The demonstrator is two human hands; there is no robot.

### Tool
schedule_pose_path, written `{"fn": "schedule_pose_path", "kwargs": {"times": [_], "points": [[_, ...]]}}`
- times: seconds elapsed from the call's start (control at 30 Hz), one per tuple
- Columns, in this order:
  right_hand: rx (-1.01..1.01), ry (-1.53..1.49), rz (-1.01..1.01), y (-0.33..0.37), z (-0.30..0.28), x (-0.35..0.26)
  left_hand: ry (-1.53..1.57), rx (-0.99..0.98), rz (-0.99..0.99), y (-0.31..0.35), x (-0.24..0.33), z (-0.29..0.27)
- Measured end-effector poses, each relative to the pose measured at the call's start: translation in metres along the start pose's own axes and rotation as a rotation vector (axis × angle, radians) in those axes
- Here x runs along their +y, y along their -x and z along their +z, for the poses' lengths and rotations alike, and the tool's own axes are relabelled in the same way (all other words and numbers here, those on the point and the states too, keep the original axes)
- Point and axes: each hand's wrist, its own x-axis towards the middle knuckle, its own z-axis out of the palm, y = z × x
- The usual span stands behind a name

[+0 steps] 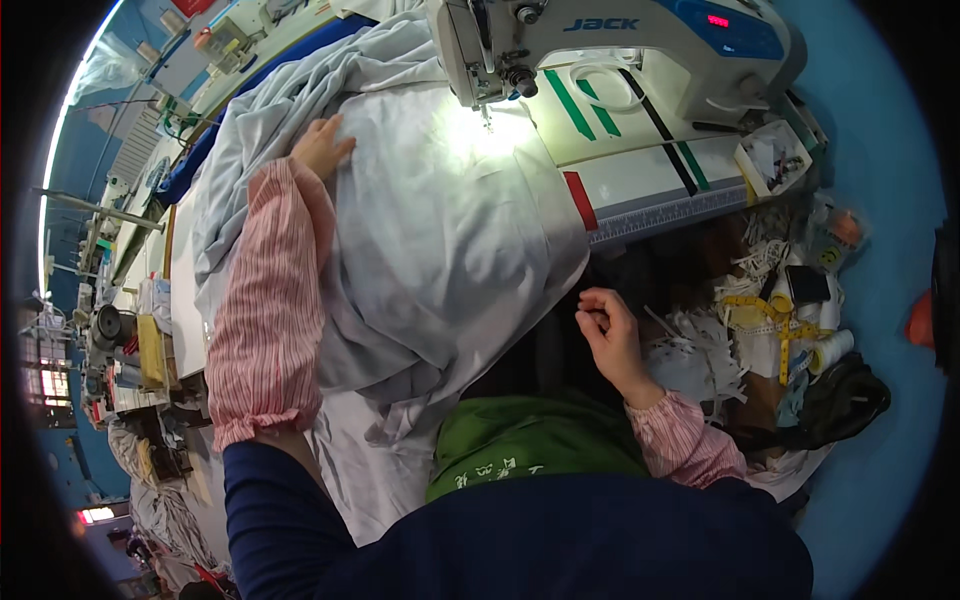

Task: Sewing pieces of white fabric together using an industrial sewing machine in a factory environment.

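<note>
Left hand (322, 146) flat, fingers spread, pressing on the pale grey fabric (440, 230) at 11 o'clock. Fabric heaped over the counter (640, 190), spilling off its near edge, reaching under the sewing machine (610, 45) needle at 12 o'clock. Right hand (606, 335) at 4 o'clock, off the fabric's edge, fingers curled shut, pinching something too small to tell.

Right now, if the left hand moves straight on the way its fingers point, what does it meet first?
The left hand lies flat on the pale grey fabric, fingers pointing toward the sewing machine. Probably only more fabric comes first, then the machine's needle area; depth is unclear.
</note>
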Motion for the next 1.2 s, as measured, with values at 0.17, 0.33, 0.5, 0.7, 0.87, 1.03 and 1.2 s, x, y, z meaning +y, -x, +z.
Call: {"fn": "schedule_pose_path", "kwargs": {"times": [0.17,0.33,0.5,0.7,0.87,1.03,1.2], "points": [[0.149,-0.438,0.153,-0.011,0.029,0.012,0.154,0.091,0.353,0.049,0.078,-0.010],[-0.040,-0.661,0.324,-0.025,0.051,0.029,0.361,0.073,0.590,0.044,0.182,-0.003],[-0.171,-0.780,0.685,-0.005,0.083,0.038,0.265,0.185,0.487,0.027,0.197,0.027],[-0.282,-0.819,0.826,0.014,0.063,0.025,0.274,0.222,0.498,0.037,0.196,0.038],[-0.343,-0.919,0.728,0.029,0.035,0.008,0.240,0.124,0.458,0.047,0.205,0.031],[-0.399,-0.951,0.699,0.032,0.004,-0.017,0.193,0.105,0.518,0.052,0.203,0.028],[-0.376,-0.846,0.643,0.031,0.003,-0.001,0.160,0.147,0.551,0.050,0.202,0.030]]}}
